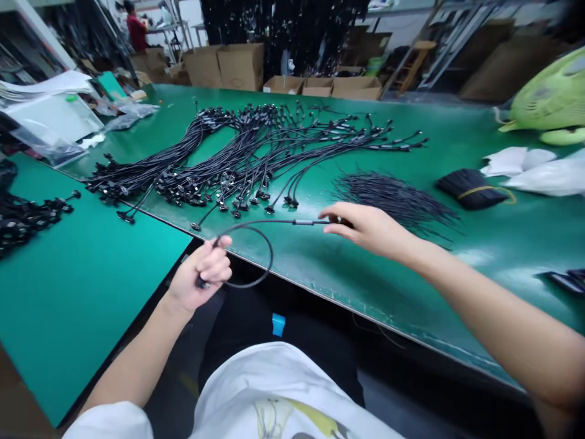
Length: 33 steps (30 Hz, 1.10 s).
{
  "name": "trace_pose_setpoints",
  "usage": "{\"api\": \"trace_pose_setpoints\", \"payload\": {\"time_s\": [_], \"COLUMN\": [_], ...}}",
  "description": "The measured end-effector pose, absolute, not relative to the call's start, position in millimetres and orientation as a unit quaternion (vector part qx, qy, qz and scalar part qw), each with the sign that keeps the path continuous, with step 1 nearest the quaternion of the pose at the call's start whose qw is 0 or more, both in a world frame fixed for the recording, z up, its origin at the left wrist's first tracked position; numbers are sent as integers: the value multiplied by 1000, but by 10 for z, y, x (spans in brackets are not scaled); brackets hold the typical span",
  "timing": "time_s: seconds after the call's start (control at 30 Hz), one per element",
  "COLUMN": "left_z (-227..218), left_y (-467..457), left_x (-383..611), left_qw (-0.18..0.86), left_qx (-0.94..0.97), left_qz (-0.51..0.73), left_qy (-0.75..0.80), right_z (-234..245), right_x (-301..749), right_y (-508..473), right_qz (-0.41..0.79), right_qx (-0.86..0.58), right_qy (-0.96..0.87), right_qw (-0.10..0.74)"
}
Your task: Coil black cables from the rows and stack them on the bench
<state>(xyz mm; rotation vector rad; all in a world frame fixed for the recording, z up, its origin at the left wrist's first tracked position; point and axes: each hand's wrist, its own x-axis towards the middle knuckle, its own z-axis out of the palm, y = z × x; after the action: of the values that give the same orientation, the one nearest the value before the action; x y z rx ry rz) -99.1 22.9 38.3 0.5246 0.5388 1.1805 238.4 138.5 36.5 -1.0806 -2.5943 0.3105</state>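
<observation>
A black cable (270, 256) with a grey sleeve (303, 222) runs between my two hands, bent into a loop. My left hand (201, 271) is closed around it, with a dark connector end poking out below the fingers. At the cable's other end, my right hand (354, 224) pinches it between thumb and fingers, just above the green table (283, 244). Right behind that hand lies a loose spread of thin black ties (393, 198). Beyond my left hand, many similar black cables (228, 152) with connectors lie bunched on the table.
Another heap of black cables (31, 219) lies at far left. On the right are a banded black bundle (473, 188), white plastic bags (548, 171) and a green object (548, 91). Cardboard boxes (240, 66) stand behind the table. A person in red (136, 27) sits far back.
</observation>
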Motion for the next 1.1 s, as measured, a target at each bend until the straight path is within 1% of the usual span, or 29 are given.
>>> {"api": "trace_pose_setpoints", "payload": {"time_s": [0.07,0.1,0.2,0.3,0.33,0.4,0.5,0.57,0.63,0.7,0.77,0.83,0.87,0.93,1.0,1.03,1.07,1.1], "left_z": [449,458,361,182,142,115,164,185,166,124,92,89,98,122,138,136,125,103], "left_y": [239,253,325,401,422,462,523,531,489,399,291,210,193,207,266,301,332,357], "left_x": [-1043,-1038,-892,-673,-629,-622,-732,-752,-654,-468,-281,-162,-130,-98,-68,-43,-9,31], "left_qw": [723,709,683,634,623,623,646,649,627,587,540,497,489,513,584,621,651,675], "left_qx": [176,168,215,292,303,291,220,219,295,437,584,670,682,651,571,521,471,425], "left_qz": [628,645,628,596,589,584,603,605,582,515,421,351,338,359,419,452,480,498], "left_qy": [228,231,305,397,415,430,413,406,426,447,436,425,426,429,396,372,352,341], "right_z": [183,119,67,196,253,346,369,318,269,263,298,331,330,279,165,94,22,-44], "right_x": [2445,2429,2231,1988,1946,1955,2107,2169,2136,2030,1914,1839,1821,1810,1798,1782,1759,1731], "right_y": [1277,1180,771,438,391,387,457,457,407,353,347,407,454,554,634,661,676,681], "right_qz": [94,77,34,78,96,102,49,33,65,120,169,224,255,286,261,258,280,327], "right_qx": [-376,-367,-309,-224,-210,-228,-301,-311,-279,-250,-272,-319,-337,-365,-408,-427,-443,-455], "right_qy": [-907,-913,-945,-971,-972,-966,-946,-943,-954,-958,-942,-905,-881,-827,-766,-739,-715,-689], "right_qw": [168,163,102,41,40,63,109,110,88,76,105,169,211,317,424,453,463,460]}}
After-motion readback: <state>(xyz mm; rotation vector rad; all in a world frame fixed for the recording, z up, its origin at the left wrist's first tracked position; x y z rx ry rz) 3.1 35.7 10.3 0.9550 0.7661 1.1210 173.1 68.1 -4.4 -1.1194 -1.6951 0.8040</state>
